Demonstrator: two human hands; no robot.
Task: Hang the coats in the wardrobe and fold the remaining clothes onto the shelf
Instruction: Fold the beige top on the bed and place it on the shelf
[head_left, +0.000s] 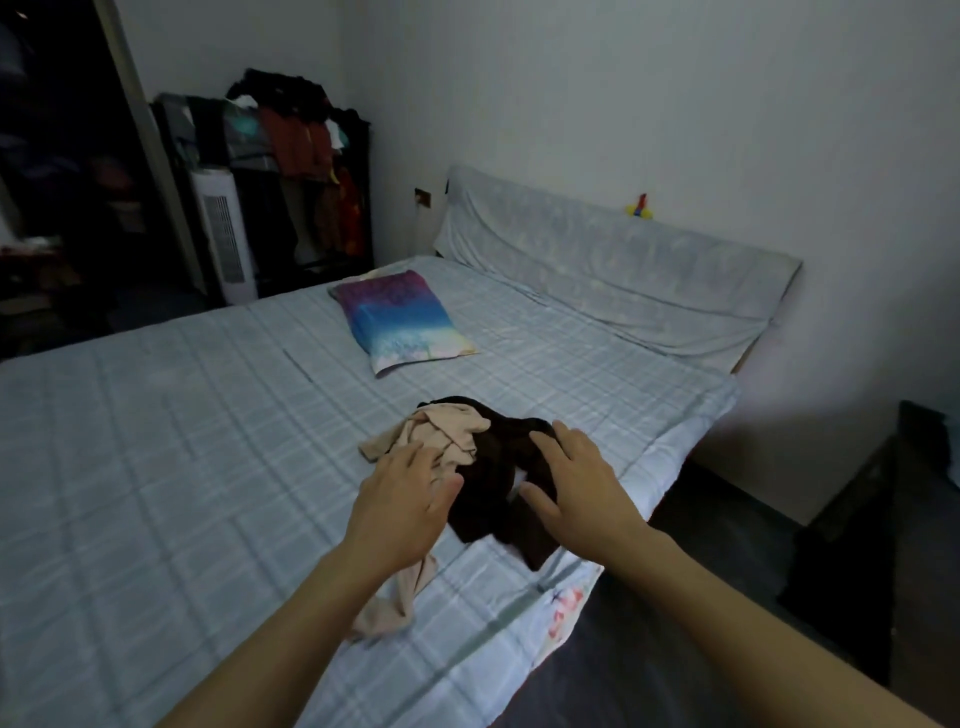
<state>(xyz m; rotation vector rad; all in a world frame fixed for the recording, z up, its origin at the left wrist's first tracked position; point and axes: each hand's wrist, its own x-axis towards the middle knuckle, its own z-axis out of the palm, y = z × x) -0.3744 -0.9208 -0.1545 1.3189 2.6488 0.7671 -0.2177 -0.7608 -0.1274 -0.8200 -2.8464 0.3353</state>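
The clothes lie in a small heap on the bed (182, 441), close to its right edge: a beige garment (441, 434) crumpled on the left, a dark garment (493, 483) bunched against it on the right. One beige end trails back under the left wrist toward the bed's near corner. The left hand (402, 499) is over the beige cloth and the right hand (576, 480) over the dark one. Both have fingers spread and nearly straight, gripping nothing. Whether the palms press down, I cannot tell.

Left of the heap the checked sheet runs wide and flat. A pillow (400, 317) sits well beyond, near the draped headboard (597, 265). Past the right edge a strip of dark floor (701, 519) separates the bed from a low dark cabinet (857, 509). Across the room stand a white fan (223, 234), a loaded rack (291, 150) and the dark wardrobe (52, 156).
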